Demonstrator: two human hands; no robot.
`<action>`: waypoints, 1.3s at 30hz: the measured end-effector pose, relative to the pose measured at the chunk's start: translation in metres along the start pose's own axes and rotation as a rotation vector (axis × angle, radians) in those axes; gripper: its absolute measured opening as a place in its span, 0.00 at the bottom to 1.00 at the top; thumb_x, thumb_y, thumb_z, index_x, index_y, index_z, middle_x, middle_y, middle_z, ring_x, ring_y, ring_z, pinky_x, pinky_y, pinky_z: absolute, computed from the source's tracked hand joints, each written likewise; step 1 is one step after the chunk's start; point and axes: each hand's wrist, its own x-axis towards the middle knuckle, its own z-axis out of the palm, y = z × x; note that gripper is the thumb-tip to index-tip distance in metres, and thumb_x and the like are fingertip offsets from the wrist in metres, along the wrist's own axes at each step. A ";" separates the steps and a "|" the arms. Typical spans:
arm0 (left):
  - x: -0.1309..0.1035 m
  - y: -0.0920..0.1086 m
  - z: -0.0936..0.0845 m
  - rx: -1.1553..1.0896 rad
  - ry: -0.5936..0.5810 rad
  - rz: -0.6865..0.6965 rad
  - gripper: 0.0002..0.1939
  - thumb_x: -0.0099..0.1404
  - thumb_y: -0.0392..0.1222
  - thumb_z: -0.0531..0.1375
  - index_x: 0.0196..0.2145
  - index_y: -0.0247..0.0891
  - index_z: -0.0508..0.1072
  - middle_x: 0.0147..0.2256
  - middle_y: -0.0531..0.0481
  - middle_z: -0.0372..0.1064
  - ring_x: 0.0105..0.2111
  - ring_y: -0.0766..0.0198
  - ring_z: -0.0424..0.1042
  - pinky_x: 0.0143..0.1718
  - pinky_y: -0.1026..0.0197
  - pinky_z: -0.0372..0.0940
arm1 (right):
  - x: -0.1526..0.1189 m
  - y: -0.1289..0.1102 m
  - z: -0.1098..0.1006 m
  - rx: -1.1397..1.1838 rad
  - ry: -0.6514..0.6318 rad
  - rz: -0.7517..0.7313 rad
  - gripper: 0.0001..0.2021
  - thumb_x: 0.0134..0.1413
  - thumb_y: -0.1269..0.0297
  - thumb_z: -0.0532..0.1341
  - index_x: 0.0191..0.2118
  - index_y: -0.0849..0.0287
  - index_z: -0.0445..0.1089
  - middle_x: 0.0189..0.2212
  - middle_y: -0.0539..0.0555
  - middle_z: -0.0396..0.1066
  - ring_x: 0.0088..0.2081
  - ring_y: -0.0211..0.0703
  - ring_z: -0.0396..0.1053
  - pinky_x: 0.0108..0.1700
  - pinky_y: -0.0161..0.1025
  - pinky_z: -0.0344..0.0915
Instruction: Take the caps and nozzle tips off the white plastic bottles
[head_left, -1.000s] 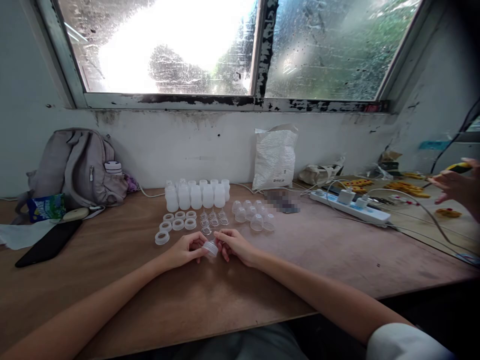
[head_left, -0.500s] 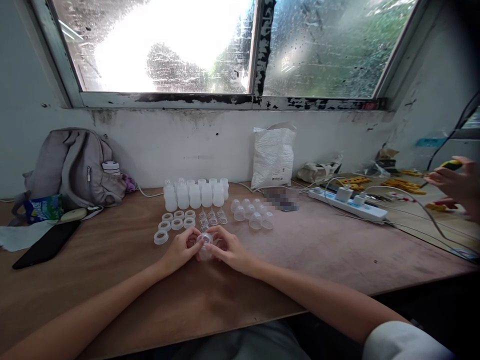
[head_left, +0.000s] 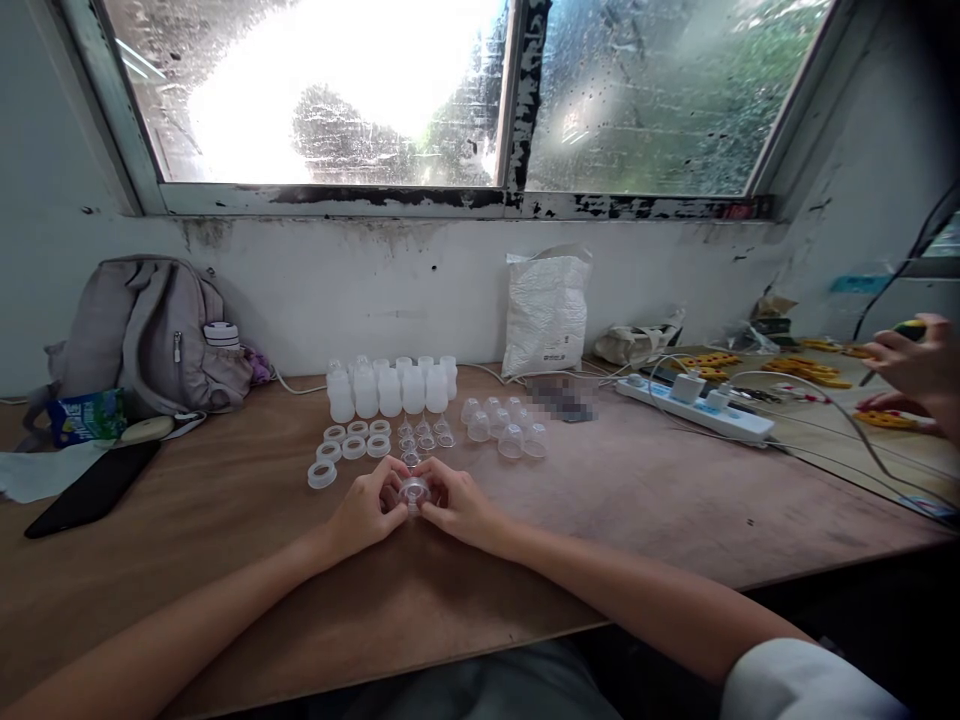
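Between my two hands, low over the wooden table, is a translucent ring with a clear nipple-like part in it (head_left: pixel 413 491). My left hand (head_left: pixel 367 508) grips it from the left with thumb and fingers, and my right hand (head_left: pixel 458 505) grips it from the right. Just beyond my fingertips lie several clear nipples (head_left: pixel 425 438). White rings (head_left: pixel 353 447) sit in rows to their left. Behind them stand rows of frosted bottles (head_left: pixel 390 391). Several clear domed caps (head_left: pixel 511 441) rest to the right of the nipples.
At the left are a grey backpack (head_left: pixel 142 330) and a black phone (head_left: pixel 94 488). A white bag (head_left: pixel 547 315) leans on the wall. A power strip (head_left: pixel 697 412) with cables lies right, near yellow parts (head_left: pixel 806 372) and another person's hand (head_left: pixel 919 365).
The held ring has tipped and moved slightly, and my thumbs have come off its top to its near side. The other person's hand has shifted right.
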 end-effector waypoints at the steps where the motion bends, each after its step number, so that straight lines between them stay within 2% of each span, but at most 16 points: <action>1: 0.000 0.000 0.001 0.015 0.001 0.005 0.13 0.50 0.32 0.53 0.36 0.39 0.58 0.24 0.57 0.61 0.21 0.71 0.61 0.23 0.69 0.57 | 0.000 -0.001 0.000 -0.007 -0.003 0.002 0.14 0.40 0.75 0.54 0.37 0.57 0.59 0.21 0.45 0.61 0.23 0.32 0.57 0.26 0.28 0.55; 10: 0.000 0.001 0.003 0.060 -0.015 0.015 0.11 0.50 0.32 0.52 0.33 0.39 0.57 0.19 0.60 0.54 0.19 0.72 0.55 0.21 0.69 0.50 | -0.001 -0.002 0.003 -0.025 0.010 0.009 0.11 0.41 0.74 0.54 0.35 0.58 0.58 0.20 0.44 0.60 0.23 0.32 0.56 0.26 0.29 0.53; 15: 0.001 0.004 0.003 0.004 0.011 -0.007 0.09 0.52 0.32 0.52 0.33 0.38 0.58 0.20 0.59 0.55 0.20 0.72 0.56 0.22 0.70 0.52 | -0.001 -0.002 0.004 -0.027 0.029 0.000 0.10 0.43 0.73 0.53 0.35 0.58 0.58 0.19 0.44 0.60 0.21 0.32 0.55 0.25 0.28 0.52; 18: 0.001 0.006 0.002 -0.023 0.028 -0.024 0.07 0.55 0.36 0.51 0.34 0.38 0.58 0.20 0.58 0.55 0.19 0.72 0.56 0.21 0.70 0.53 | -0.001 -0.003 0.003 -0.042 0.043 -0.002 0.08 0.46 0.72 0.52 0.35 0.58 0.58 0.18 0.45 0.60 0.20 0.32 0.55 0.23 0.29 0.51; 23: 0.001 0.008 0.000 -0.019 0.008 -0.038 0.07 0.58 0.41 0.50 0.34 0.37 0.60 0.19 0.57 0.58 0.19 0.71 0.59 0.21 0.68 0.55 | -0.002 -0.002 0.003 -0.101 0.067 -0.003 0.03 0.47 0.70 0.53 0.31 0.58 0.59 0.17 0.45 0.60 0.19 0.32 0.56 0.23 0.29 0.51; 27: 0.001 0.006 0.000 -0.044 -0.040 -0.054 0.08 0.58 0.41 0.51 0.36 0.37 0.60 0.19 0.57 0.60 0.18 0.71 0.61 0.21 0.68 0.57 | -0.002 0.000 0.002 -0.092 0.028 -0.017 0.02 0.47 0.68 0.53 0.30 0.58 0.60 0.17 0.46 0.61 0.19 0.32 0.57 0.22 0.29 0.52; 34: 0.002 0.004 0.002 -0.012 -0.025 -0.049 0.05 0.57 0.40 0.52 0.32 0.37 0.61 0.21 0.55 0.64 0.20 0.69 0.63 0.23 0.67 0.57 | -0.001 0.006 0.002 -0.193 0.032 -0.033 0.02 0.46 0.69 0.53 0.30 0.58 0.59 0.19 0.47 0.63 0.20 0.33 0.59 0.23 0.29 0.52; 39: 0.002 0.003 0.003 0.040 -0.030 -0.021 0.03 0.56 0.39 0.52 0.29 0.38 0.59 0.21 0.56 0.62 0.21 0.69 0.62 0.22 0.67 0.56 | -0.001 0.011 0.004 -0.283 0.037 -0.054 0.04 0.44 0.71 0.54 0.30 0.57 0.59 0.19 0.47 0.63 0.20 0.33 0.58 0.23 0.29 0.52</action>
